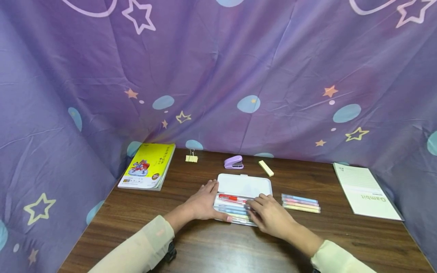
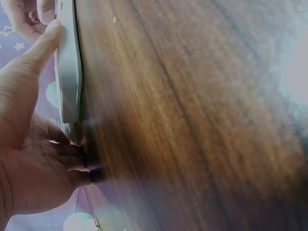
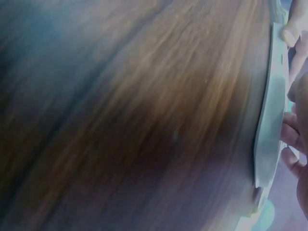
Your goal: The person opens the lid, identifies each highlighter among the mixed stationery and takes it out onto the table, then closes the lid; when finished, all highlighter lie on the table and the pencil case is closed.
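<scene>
A white pencil case (image 1: 244, 185) lies with its lid raised at the back. Inside its tray are a red pen (image 1: 235, 198) and several pastel-coloured pens (image 1: 232, 210). My left hand (image 1: 204, 203) holds the left end of the case, thumb at the front edge and fingers at the back left corner. In the left wrist view that thumb (image 2: 50, 36) presses on the case rim. My right hand (image 1: 271, 216) is over the right part of the tray, bent fingertips right at the red pen's right end. I cannot tell whether they pinch it.
Several pastel pens (image 1: 300, 203) lie right of the case. Behind it are a purple stapler (image 1: 233, 162), a pale yellow eraser-like bar (image 1: 266, 168) and a yellow binder clip (image 1: 191, 158). A yellow book (image 1: 148, 165) lies left, an open notepad (image 1: 365, 191) right. Purple cloth (image 1: 218, 76) hangs behind.
</scene>
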`<state>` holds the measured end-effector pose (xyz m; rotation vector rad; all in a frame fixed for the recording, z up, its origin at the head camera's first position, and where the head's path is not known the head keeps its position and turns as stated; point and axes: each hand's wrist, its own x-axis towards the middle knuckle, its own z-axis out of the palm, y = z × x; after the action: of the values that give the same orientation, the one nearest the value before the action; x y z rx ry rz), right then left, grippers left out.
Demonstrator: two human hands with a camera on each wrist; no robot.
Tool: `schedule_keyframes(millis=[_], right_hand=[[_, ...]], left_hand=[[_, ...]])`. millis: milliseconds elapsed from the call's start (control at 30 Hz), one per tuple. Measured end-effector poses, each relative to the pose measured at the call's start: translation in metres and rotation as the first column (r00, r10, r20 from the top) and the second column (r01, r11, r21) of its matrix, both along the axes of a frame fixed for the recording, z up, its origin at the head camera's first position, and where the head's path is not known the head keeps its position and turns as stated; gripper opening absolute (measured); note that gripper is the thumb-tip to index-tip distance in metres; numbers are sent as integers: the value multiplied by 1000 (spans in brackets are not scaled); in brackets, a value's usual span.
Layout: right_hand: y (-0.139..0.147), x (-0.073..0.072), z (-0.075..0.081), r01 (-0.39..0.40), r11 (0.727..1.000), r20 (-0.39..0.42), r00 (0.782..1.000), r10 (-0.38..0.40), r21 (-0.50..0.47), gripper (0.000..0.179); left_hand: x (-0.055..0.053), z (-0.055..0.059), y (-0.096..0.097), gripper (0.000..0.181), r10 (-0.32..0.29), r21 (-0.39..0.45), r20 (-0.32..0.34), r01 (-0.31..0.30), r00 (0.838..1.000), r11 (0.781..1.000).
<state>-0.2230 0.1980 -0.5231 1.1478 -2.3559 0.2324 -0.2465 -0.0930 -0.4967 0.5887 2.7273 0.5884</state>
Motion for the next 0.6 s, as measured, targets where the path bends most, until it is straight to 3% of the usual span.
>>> schedule_keyframes(millis=[133, 333, 600], right_hand=[[-6, 2, 1, 29, 996, 112, 994, -19, -87, 28], [-11, 8, 7, 119, 966, 296, 954, -47, -228, 25], [-15, 8, 12, 104, 970, 349, 937, -22, -218, 10]], left_hand=[[1, 1, 0, 145, 0, 2, -6, 0, 1000, 1000], [1, 1, 0, 145, 2, -8, -4, -2, 1000, 1000], [1, 1, 1, 144, 7, -17, 8, -6, 1000, 1000]])
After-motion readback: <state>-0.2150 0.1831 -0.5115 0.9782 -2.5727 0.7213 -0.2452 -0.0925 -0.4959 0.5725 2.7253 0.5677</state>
